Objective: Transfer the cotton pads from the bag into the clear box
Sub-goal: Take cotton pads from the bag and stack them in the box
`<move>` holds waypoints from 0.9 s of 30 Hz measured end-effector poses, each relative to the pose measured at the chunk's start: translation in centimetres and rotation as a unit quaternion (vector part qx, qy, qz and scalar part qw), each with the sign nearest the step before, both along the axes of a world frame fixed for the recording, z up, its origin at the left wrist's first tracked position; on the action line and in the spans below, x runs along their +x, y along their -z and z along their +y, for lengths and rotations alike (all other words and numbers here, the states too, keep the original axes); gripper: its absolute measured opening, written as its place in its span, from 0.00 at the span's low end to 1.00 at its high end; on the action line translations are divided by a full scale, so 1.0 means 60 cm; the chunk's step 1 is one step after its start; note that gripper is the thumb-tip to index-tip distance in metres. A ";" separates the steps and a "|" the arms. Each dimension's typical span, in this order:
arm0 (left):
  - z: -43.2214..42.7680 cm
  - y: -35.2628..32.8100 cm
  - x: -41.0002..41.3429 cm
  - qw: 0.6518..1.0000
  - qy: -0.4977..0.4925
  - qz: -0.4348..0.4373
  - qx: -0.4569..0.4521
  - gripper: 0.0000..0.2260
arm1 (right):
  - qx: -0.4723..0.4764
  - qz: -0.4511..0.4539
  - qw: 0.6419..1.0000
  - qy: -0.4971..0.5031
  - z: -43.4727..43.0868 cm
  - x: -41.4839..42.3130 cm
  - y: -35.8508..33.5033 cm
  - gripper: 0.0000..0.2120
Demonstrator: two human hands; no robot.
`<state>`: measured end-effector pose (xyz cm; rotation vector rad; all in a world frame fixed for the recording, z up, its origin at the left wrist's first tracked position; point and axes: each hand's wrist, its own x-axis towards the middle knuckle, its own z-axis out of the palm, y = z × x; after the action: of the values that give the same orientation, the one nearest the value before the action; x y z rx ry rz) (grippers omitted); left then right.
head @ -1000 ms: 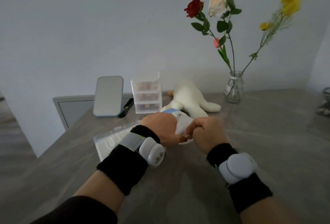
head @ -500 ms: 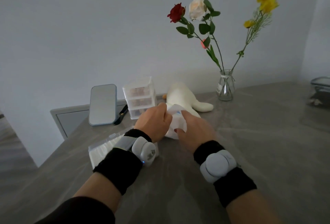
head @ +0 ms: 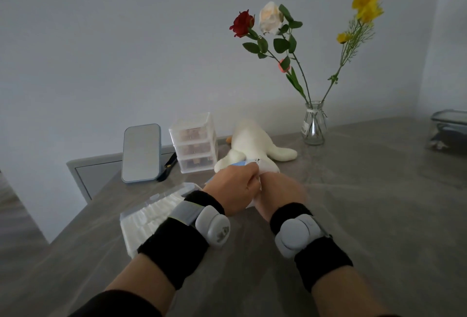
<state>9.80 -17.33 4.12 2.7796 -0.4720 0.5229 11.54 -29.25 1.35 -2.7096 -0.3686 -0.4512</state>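
My left hand [head: 233,186] grips the white bag with blue print [head: 249,164] at mid-table, fingers curled round its top. My right hand [head: 280,194] is pressed against the bag's right side, its fingers hidden behind the bag and the left hand; the hand is blurred. The clear box [head: 149,214] lies on the table left of my left wrist, with white cotton pads [head: 156,212] stacked inside it. My left forearm covers the box's near right part.
Behind the hands lie a white plush toy [head: 255,145] and a small clear drawer unit [head: 194,142]. A standing mirror [head: 141,152] and a black pen sit at the back left. A glass vase of flowers [head: 313,124] stands back right, a lidded container [head: 449,127] far right.
Both hands stayed on the bag; the right hand slid further in behind it. The camera tilted and shifted, so the scene moved in the frame.
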 end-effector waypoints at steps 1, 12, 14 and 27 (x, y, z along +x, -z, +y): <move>-0.001 0.000 0.001 1.000 0.007 0.003 0.002 0.09 | -0.006 -0.002 1.000 0.007 -0.002 -0.001 0.000 0.10; -0.009 -0.007 0.000 1.000 0.023 0.010 0.013 0.08 | -0.013 -0.019 0.999 0.040 -0.005 0.003 0.004 0.11; -0.009 -0.007 0.001 1.000 0.021 0.016 0.012 0.08 | -0.010 -0.023 0.999 0.044 -0.004 0.005 0.007 0.10; -0.010 -0.011 0.001 0.999 0.013 0.036 0.018 0.08 | -0.007 -0.032 0.999 0.033 -0.001 0.011 0.015 0.09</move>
<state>9.87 -17.90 4.79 2.8124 -0.5042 0.4098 12.19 -29.29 0.47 -2.7332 -0.3008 -0.5563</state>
